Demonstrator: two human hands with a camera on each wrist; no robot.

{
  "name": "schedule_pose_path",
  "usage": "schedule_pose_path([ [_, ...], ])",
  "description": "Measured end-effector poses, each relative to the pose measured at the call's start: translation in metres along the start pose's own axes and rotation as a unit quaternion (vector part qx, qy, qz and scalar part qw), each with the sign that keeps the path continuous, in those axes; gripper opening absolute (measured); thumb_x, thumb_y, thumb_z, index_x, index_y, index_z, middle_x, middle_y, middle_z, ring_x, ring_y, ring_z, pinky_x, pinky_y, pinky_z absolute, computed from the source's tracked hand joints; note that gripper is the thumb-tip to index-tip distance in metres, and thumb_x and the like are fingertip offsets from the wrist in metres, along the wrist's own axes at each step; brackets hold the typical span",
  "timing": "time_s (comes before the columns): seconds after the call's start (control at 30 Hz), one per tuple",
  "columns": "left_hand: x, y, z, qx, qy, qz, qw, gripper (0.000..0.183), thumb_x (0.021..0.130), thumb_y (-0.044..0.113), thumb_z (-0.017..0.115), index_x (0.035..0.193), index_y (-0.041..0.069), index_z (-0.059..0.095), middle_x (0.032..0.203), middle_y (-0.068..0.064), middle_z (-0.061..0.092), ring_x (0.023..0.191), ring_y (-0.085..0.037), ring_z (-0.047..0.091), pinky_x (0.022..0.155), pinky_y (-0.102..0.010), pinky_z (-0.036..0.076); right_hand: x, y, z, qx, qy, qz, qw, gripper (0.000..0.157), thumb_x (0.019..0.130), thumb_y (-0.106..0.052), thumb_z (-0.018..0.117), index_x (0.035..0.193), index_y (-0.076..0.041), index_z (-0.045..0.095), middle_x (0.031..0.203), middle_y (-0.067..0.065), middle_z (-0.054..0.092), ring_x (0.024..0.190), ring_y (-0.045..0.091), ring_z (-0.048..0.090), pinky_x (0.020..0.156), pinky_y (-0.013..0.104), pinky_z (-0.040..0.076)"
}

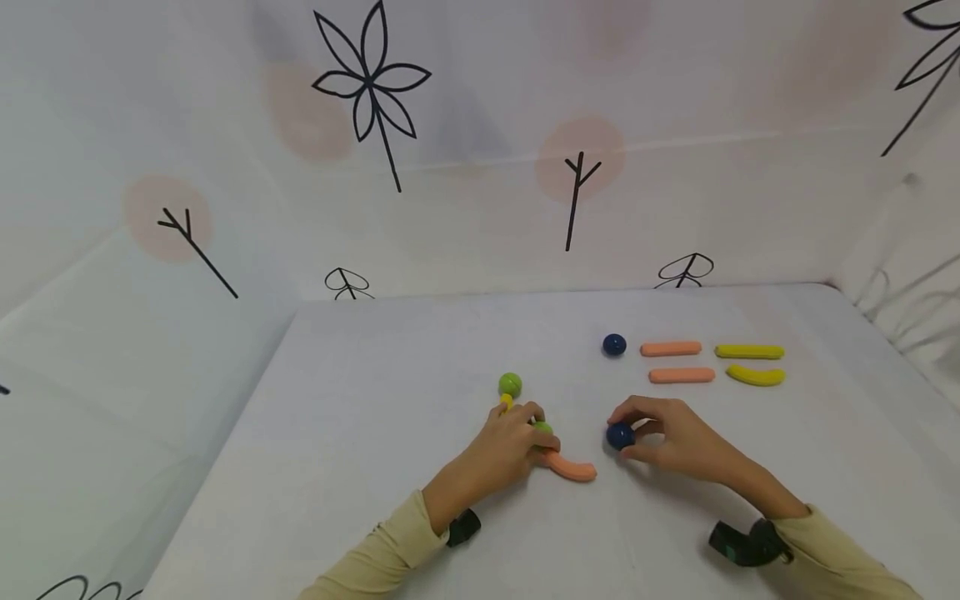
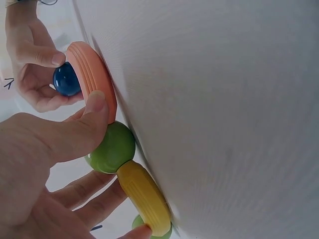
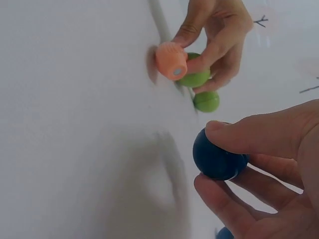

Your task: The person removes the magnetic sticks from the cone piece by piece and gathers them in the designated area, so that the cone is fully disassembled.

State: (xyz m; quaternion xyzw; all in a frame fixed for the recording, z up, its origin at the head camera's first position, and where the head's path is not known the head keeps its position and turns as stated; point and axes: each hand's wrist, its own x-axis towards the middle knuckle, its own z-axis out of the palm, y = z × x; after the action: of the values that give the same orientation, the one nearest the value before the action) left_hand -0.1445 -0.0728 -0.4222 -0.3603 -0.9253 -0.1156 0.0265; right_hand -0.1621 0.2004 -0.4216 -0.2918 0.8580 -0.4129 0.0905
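My left hand point(image 1: 510, 446) grips a short chain at the joint of a curved orange stick point(image 1: 573, 469) and a green ball point(image 2: 115, 147). In the left wrist view its thumb presses on the orange stick, and a yellow stick point(image 2: 144, 199) continues from that ball to a second green ball point(image 1: 510, 384). The orange stick's free end shows a small grey disc in the right wrist view. Pinched between thumb and fingers of my right hand point(image 1: 678, 437) is a dark blue ball point(image 3: 219, 155), a short gap to the right of the orange stick's end.
At the back right lie another dark blue ball point(image 1: 614, 345), two straight orange sticks point(image 1: 681, 376), a straight yellow stick point(image 1: 750, 352) and a curved yellow stick point(image 1: 756, 376). A white cloth covers the table point(image 1: 360, 433); a printed curtain point(image 1: 480, 217) hangs behind it.
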Motion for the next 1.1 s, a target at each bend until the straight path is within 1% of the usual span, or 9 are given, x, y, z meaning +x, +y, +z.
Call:
schedule_pose_path([
  [0.17,0.000,0.001,-0.001,0.001,-0.005,-0.005,1.0000,0.017,0.087,0.025,0.068,0.102,0.030,0.075,0.111,0.001,0.058,0.104,-0.012,0.052,0.090,-0.050,0.042,0.009,0.007,-0.004,-0.003,0.024,-0.007,1.000,0.034,0.076,-0.005,0.078,0.106,-0.006,0.063,0.106,0.005,0.063,0.097,0.021,0.061,0.078,0.027,0.053],
  [0.23,0.000,0.001,-0.001,0.000,-0.006,-0.006,1.0000,0.017,0.088,0.025,0.068,0.102,0.030,0.075,0.111,0.001,0.058,0.104,-0.012,0.052,0.090,-0.050,0.042,0.015,0.009,-0.005,-0.005,0.032,-0.003,0.999,0.033,0.076,-0.004,0.077,0.106,-0.005,0.062,0.106,0.005,0.063,0.097,0.023,0.061,0.079,0.029,0.053],
  [0.37,0.001,0.000,0.000,0.003,-0.003,0.001,1.0000,0.017,0.088,0.024,0.068,0.102,0.030,0.075,0.110,0.001,0.058,0.103,-0.012,0.053,0.090,-0.051,0.042,0.026,0.015,-0.007,-0.013,0.041,-0.002,0.999,0.033,0.077,-0.001,0.075,0.106,-0.005,0.062,0.106,0.006,0.063,0.099,0.025,0.061,0.081,0.032,0.052],
  [0.5,0.001,0.000,0.000,0.010,-0.003,0.005,0.9999,0.016,0.088,0.025,0.067,0.102,0.030,0.074,0.112,0.001,0.059,0.104,-0.012,0.054,0.089,-0.052,0.043,0.037,0.019,-0.007,-0.022,0.062,0.005,0.998,0.033,0.075,0.000,0.076,0.105,-0.005,0.063,0.104,0.007,0.063,0.097,0.026,0.061,0.079,0.031,0.053],
  [0.67,0.001,0.000,-0.001,0.004,-0.009,-0.003,0.9999,0.017,0.088,0.024,0.068,0.103,0.030,0.074,0.110,0.002,0.057,0.103,-0.011,0.053,0.093,-0.052,0.041,0.051,0.020,-0.007,-0.033,0.093,0.016,0.995,0.033,0.075,-0.002,0.078,0.104,-0.003,0.064,0.102,0.010,0.063,0.094,0.027,0.061,0.076,0.032,0.054],
  [0.83,0.000,0.000,-0.002,0.005,-0.011,-0.006,0.9999,0.018,0.087,0.023,0.069,0.103,0.030,0.074,0.110,0.002,0.057,0.102,-0.012,0.054,0.095,-0.053,0.039,0.065,0.021,-0.008,-0.025,0.094,0.036,0.995,0.032,0.078,-0.004,0.077,0.106,-0.002,0.063,0.106,0.013,0.062,0.099,0.029,0.060,0.081,0.038,0.052],
  [0.97,0.000,0.001,-0.003,0.016,-0.006,-0.001,0.9999,0.017,0.087,0.024,0.069,0.102,0.030,0.075,0.111,0.002,0.057,0.101,-0.013,0.055,0.096,-0.054,0.038,0.076,0.020,-0.009,-0.029,0.092,0.023,0.995,0.032,0.077,-0.003,0.076,0.106,0.000,0.063,0.105,0.014,0.063,0.099,0.030,0.061,0.080,0.038,0.053],
  [1.1,0.001,0.001,-0.003,0.017,-0.003,0.001,0.9998,0.016,0.087,0.026,0.069,0.102,0.030,0.075,0.111,0.002,0.057,0.100,-0.013,0.055,0.096,-0.054,0.038,0.087,0.019,-0.012,-0.036,0.089,-0.007,0.995,0.033,0.077,-0.002,0.076,0.106,0.001,0.063,0.105,0.016,0.064,0.097,0.032,0.062,0.079,0.039,0.053],
])
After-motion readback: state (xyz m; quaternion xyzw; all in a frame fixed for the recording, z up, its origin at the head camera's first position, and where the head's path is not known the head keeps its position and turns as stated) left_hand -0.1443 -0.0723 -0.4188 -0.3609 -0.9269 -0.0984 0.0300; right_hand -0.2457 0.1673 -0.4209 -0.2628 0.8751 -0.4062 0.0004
